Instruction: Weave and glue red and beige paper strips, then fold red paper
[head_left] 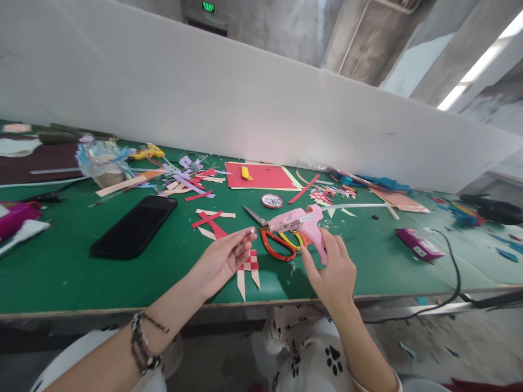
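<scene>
Right hand (334,272) closed around the handle of a pink plastic glue gun (289,219), held above the green tabletop (163,288); left hand (223,258) pinching a small white round piece (252,231) at the gun's nozzle, contact between them indeterminable. Beneath the gun lie metal scissors with orange-red and yellow handles (266,247); a red-and-cream woven paper strip piece (254,261) lies beside the left hand's fingers, partly hidden.

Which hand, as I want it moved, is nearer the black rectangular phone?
Left: the left hand is right of the phone; the right hand, farther right, holds a pink plastic glue gun.
</scene>
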Demonstrator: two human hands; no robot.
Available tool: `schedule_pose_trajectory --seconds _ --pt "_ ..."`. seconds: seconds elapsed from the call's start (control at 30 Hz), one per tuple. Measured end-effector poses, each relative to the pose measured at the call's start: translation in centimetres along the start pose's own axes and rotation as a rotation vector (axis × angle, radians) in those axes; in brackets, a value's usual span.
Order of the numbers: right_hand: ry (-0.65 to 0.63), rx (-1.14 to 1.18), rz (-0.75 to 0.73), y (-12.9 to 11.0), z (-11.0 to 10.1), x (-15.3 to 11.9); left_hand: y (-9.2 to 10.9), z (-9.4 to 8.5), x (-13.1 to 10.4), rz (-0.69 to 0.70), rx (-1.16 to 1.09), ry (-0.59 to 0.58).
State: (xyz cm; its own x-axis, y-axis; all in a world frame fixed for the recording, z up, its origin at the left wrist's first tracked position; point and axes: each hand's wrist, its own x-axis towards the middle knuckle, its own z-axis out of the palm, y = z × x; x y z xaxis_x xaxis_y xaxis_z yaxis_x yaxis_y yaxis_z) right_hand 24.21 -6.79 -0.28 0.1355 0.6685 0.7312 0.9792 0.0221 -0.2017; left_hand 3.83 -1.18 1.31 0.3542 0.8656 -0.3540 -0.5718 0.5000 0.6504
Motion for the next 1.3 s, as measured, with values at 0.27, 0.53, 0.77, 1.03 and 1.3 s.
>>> schedule_pose_trajectory --seconds 0.27,0.53,0.77,1.03,1.3 --pt "0.0 -0.022 -0.023 -0.02 -0.03 -0.01 0.1 0.01 0.06 0.004 0.011 -0.005" --pt "0.026 -0.041 -0.038 -0.09 -0.08 0.07 0.2 0.18 -0.15 0.002 0.038 -0.022" --pt "0.02 -0.03 -0.037 0.11 0.05 -0.02 0.23 0.31 -0.22 0.0 0.038 -0.009" --pt "0.018 -0.041 -0.042 0.03 0.01 0.01 0.3 0.37 -0.21 0.01 0.045 -0.018" --pt "0.026 -0.052 -0.052 0.0 0.0 0.07 0.37 0.46 -0.29 0.012 0.053 -0.012"
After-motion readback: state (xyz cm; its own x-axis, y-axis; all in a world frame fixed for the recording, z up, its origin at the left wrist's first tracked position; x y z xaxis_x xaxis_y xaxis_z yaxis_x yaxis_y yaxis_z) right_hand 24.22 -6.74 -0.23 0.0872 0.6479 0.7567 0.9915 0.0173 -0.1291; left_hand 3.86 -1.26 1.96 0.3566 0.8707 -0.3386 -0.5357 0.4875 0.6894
